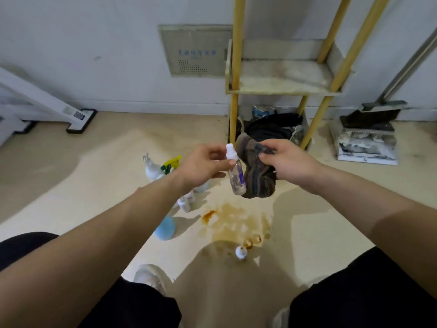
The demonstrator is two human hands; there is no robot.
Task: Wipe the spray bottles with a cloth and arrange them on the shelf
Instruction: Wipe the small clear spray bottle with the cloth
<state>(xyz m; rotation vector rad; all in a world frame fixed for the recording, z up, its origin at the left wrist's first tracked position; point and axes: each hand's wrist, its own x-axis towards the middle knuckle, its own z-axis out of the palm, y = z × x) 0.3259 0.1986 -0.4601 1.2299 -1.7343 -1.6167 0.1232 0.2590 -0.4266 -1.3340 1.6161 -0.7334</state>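
Note:
My left hand [201, 164] pinches a small clear spray bottle [236, 178] with a white cap just below its neck, holding it in the air above the floor. My right hand [287, 163] grips a dark striped cloth [257, 176] that hangs right beside the bottle, touching its right side. Several other spray bottles stand on the floor under my left forearm: a white one [151, 168], one with a yellow and green trigger [171, 163], small white ones [185, 203] and a blue one [165, 229]. The yellow-framed shelf [281, 78] stands against the wall behind my hands, its middle board bare.
The shelf's bottom level holds dark clothing [272, 127]. A brown spill [234, 224] stains the floor, with a small white bottle [241, 252] by it. A dustpan and broom [369, 131] sit at the right, a white appliance base [80, 120] at the left. My knees frame the foreground.

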